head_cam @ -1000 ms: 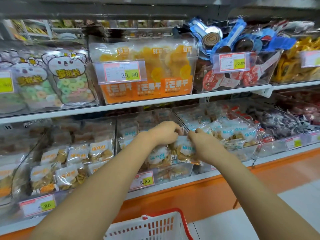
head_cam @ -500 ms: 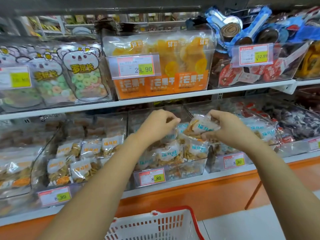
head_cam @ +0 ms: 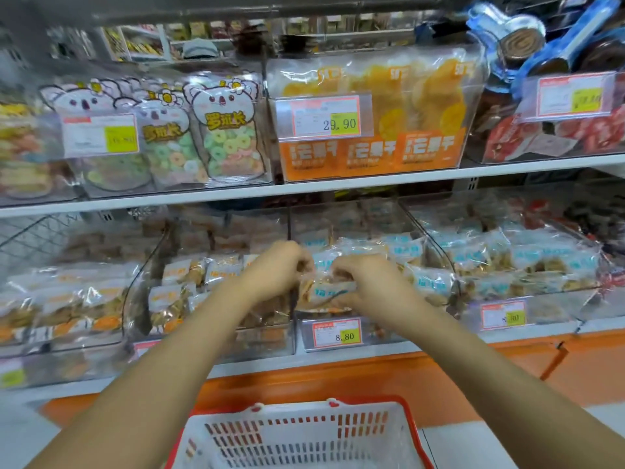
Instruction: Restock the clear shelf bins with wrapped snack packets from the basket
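Seemingly well along: left hand [head_cam: 277, 269] and right hand [head_cam: 368, 286] both pinch a blue-labelled packet [head_cam: 326, 292] atop the heaped middle bin [head_cam: 372, 343], twelve o'clock of the basket [head_cam: 297, 434], whose contents I cannot see.

Glossy clear-plastic bins [head_cam: 382, 335] & packets [head_cam: 527, 262] (basket [head_cam: 338, 410]: matt plastic).

The lower shelf [head_cam: 257, 365] carries clear bins side by side. The middle bin [head_cam: 382, 336] (tagged 8.80) has an orange-labelled bin [head_cam: 267, 340] just left and a blue-labelled bin [head_cam: 548, 313] just right. Above it, the upper shelf [head_cam: 236, 192] bears a bin of orange bags [head_cam: 372, 157].
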`<state>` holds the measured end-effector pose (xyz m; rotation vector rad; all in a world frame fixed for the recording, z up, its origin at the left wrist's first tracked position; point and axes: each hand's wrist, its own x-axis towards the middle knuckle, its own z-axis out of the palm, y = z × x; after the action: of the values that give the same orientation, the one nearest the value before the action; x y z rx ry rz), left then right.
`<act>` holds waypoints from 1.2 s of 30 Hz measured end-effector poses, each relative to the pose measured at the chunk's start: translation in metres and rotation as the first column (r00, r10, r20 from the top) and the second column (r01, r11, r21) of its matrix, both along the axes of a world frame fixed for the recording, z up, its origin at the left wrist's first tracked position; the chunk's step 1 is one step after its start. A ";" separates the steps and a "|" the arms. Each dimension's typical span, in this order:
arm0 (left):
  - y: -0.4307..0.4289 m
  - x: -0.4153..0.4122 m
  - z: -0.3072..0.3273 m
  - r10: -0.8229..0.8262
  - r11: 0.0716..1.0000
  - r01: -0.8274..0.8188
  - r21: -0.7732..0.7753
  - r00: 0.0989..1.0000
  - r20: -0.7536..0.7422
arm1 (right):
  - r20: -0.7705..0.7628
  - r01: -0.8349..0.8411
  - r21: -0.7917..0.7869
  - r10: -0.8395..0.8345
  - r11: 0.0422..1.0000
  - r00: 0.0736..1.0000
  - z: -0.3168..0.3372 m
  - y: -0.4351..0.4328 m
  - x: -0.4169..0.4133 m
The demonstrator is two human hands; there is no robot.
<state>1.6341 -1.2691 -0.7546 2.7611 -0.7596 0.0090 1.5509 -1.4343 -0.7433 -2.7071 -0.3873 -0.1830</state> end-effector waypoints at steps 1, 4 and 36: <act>0.002 0.005 0.004 0.000 0.999 -0.002 -0.054 1.000 -0.030 | 0.067 0.013 -0.107 -0.006 0.994 0.998 -0.002 0.004 0.002; 0.002 0.010 0.012 -0.003 0.980 -0.010 -0.198 0.998 -0.064 | 0.145 0.048 -0.330 0.001 0.943 0.989 -0.003 0.012 0.006; -0.041 -0.048 -0.040 0.056 0.990 0.006 -0.138 0.896 0.440 | 0.124 0.499 0.566 -0.666 0.656 0.735 -0.026 -0.062 -0.018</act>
<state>1.5858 -1.3101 -0.7948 2.6601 -0.7922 0.6934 1.5328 -1.4961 -0.7695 -2.1677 0.4473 -0.8067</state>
